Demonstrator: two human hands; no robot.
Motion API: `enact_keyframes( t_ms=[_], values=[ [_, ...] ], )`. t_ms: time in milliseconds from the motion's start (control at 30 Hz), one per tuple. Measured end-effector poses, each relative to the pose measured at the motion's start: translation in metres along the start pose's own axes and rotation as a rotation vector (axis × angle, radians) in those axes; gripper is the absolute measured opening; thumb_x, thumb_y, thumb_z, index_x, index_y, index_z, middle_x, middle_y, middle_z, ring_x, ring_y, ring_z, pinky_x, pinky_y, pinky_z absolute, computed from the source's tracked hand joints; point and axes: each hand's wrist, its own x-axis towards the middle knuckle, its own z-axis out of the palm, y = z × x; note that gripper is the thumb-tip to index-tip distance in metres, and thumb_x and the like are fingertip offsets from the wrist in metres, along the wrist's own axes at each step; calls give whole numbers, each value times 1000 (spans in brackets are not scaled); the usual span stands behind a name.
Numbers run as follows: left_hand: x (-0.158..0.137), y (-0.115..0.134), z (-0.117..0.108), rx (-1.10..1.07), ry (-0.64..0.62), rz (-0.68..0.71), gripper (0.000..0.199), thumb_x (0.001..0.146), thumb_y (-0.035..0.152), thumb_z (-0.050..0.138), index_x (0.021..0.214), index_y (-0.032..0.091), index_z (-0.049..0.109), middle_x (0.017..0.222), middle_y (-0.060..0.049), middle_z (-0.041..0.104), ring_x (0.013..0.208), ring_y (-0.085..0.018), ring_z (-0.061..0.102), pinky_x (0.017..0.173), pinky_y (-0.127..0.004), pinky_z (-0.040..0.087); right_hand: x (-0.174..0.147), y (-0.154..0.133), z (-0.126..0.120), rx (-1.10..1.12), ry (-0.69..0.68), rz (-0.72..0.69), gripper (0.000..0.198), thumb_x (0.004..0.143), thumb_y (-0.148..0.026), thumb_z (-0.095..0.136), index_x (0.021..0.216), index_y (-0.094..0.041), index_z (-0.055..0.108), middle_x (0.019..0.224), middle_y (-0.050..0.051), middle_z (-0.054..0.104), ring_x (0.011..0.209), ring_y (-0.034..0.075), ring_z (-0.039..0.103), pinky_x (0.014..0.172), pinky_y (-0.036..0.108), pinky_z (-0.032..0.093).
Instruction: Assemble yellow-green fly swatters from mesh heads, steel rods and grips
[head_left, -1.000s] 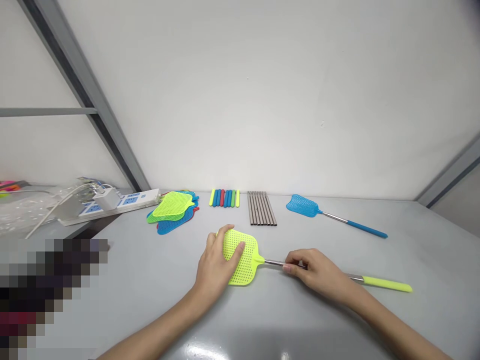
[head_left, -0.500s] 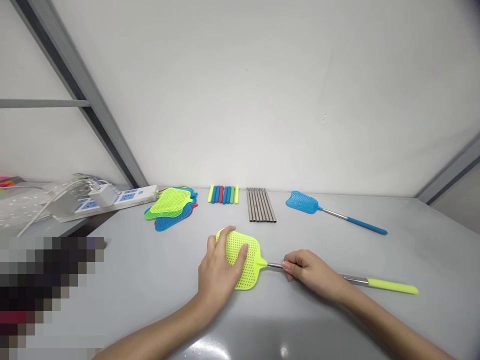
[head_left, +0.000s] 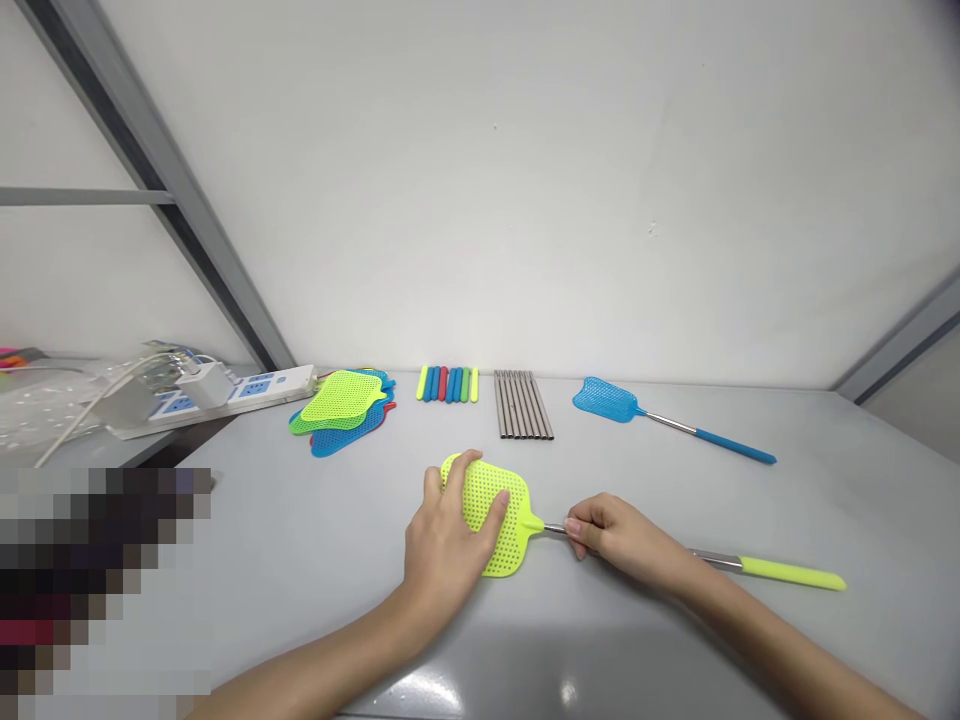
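Note:
A yellow-green fly swatter (head_left: 517,540) with a perforated head lies across the front of the table, its head to the left. My left hand (head_left: 454,530) grips that head, thumb on the mesh and fingers over the far edge. Just right of the head's neck, my right hand (head_left: 611,535) pinches the thin metal rod (head_left: 555,528) between thumb and fingers. Beyond my right wrist the thicker metal tube (head_left: 716,560) and the yellow handle (head_left: 791,573) show. My right hand and forearm hide the middle of the rod.
At the back left lie stacked swatter heads (head_left: 341,395). Coloured handle grips (head_left: 448,385) and a row of metal rods (head_left: 525,405) are behind my hands. A blue fly swatter (head_left: 667,422) lies back right. A power strip (head_left: 255,393) with cables stands at far left.
My left hand and the swatter head have shifted slightly right, so less rod shows before my right hand. The yellow handle has slid a little to the right.

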Motion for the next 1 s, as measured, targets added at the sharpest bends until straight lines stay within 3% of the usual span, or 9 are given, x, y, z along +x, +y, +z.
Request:
enact_keyframes(
  t_ms=[533, 733, 1000],
  values=[
    [3, -3, -6, -69, -18, -1, 38, 79, 43, 40, 114, 30, 41, 91, -2, 45, 72, -17, 55, 65, -32, 43, 7, -6, -4, 273, -168, 34, 31, 77, -35, 41, 56, -14, 51, 39, -7, 29, 39, 6, 22, 41, 22, 16],
    [26, 2, -9, -87, -44, -23, 32, 77, 41, 43, 107, 31, 46, 88, -1, 50, 77, -19, 56, 70, -33, 42, 18, -19, -22, 391, -210, 101, 27, 75, -31, 44, 54, -14, 49, 39, -7, 29, 37, 5, 19, 39, 22, 10],
    [49, -1, -13, -84, 39, 4, 34, 77, 45, 43, 109, 31, 45, 92, -2, 53, 83, -20, 55, 74, -33, 41, 40, -28, -35, 416, -226, 27, 27, 75, -33, 48, 58, -12, 54, 42, -7, 32, 38, 4, 21, 38, 21, 11]
  ],
)
